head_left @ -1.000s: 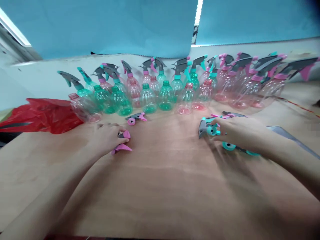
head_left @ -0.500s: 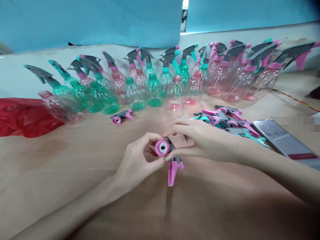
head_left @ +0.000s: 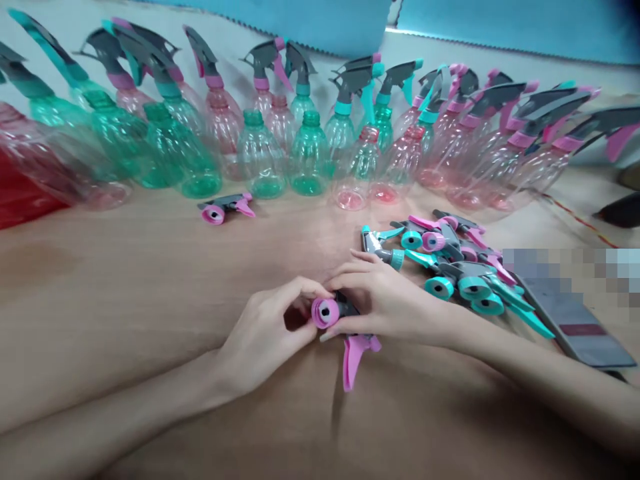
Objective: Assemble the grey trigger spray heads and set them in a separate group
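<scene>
"What are those hands doing?"
"Left hand point(head_left: 273, 330) and right hand point(head_left: 385, 303) both pinch one pink-and-gray spray head point(head_left: 353, 347), above the table point(head_left: 175, 280)."
"And beyond?"
"A loose pile of spray heads point(head_left: 457, 267), then pink and green bottles point(head_left: 309, 160)."

The right hand point(head_left: 387, 300) hides much of the grey body of the sprayer head point(head_left: 325, 312). The left edge cuts off the red bag point(head_left: 25, 193), the right edge a dark object point(head_left: 620, 211). Writing on the phone point(head_left: 565, 313) is too blurred to read; pixelation masks the area beside it.
</scene>
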The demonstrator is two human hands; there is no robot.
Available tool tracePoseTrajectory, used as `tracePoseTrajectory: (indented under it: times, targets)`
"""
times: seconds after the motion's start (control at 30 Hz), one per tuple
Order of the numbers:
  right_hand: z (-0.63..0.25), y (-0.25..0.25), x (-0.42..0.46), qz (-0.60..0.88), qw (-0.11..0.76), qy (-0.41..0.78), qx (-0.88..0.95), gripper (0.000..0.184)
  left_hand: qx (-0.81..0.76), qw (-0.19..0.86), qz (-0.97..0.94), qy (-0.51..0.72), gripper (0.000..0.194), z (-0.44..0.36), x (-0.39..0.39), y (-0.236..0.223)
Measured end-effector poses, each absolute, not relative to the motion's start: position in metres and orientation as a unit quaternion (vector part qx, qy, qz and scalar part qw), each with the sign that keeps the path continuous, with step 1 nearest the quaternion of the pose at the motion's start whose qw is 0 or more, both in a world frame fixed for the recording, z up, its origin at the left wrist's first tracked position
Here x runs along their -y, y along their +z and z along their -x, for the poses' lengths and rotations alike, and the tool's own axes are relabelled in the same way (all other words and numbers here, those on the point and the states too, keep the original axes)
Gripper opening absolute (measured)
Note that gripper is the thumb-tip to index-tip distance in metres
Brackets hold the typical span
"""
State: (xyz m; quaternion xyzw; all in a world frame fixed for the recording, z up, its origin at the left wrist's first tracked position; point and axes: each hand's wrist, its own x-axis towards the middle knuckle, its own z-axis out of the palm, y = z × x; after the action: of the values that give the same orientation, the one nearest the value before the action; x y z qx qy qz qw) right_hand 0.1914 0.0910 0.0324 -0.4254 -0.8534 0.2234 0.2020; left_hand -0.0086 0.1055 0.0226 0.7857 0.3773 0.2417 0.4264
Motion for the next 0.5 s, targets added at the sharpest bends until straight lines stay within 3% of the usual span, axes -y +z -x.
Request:
tracePoseTrajectory:
  times: [0.3, 0.5]
  targets:
    - [-0.178, 0.014, -0.08, 0.488, 0.358, 0.246, 0.757, 0.027, -0.362, 0.571, -0.653, 0.341, 0.021, 0.007, -0.115, 0.016]
    - [-0.172, 0.009, -0.073, 0.475, 0.379, 0.187, 0.772, 0.025, -0.317, 0.654, -0.666, 0.166, 0.022, 0.015, -0.136, 0.027]
